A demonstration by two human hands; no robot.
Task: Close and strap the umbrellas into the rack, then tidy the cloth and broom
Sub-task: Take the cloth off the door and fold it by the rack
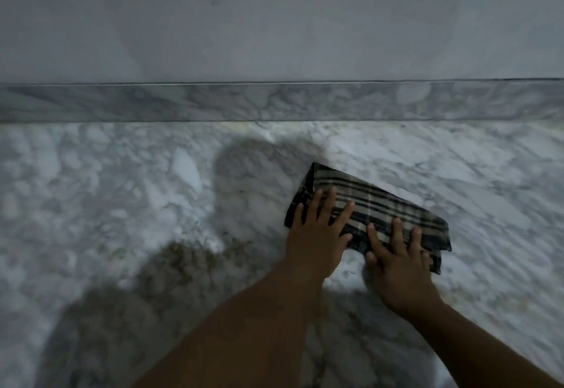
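The fingers (323,204) of the left hand (317,235) are spread apart and lie flat on the cloth (381,204), near its left end, with the thumb out to the right on the fabric. The fingers of the right hand (396,259) are also apart and flat; they press on the near right part of the cloth, and the thumb is at the near edge, where a fold of fabric hangs a little lower. Neither hand grips anything, both only press down with open palms. The two hands are close beside each other, the thumbs almost meeting. The cloth is folded to a long strip, checked in dark and pale lines, and it lies slanted on the floor (122,204), its left end farther from the person and its right end nearer. Two bare forearms come from the lower edge, the left one thick in the middle, the right one from the right corner. The floor is grey-white marble with veins, and dark shadows fall on it to the left of the arms. Behind the cloth, well apart from it, a marble skirting (274,102) runs along the plain pale wall (274,21). The light is dim and the picture is a little blurred.
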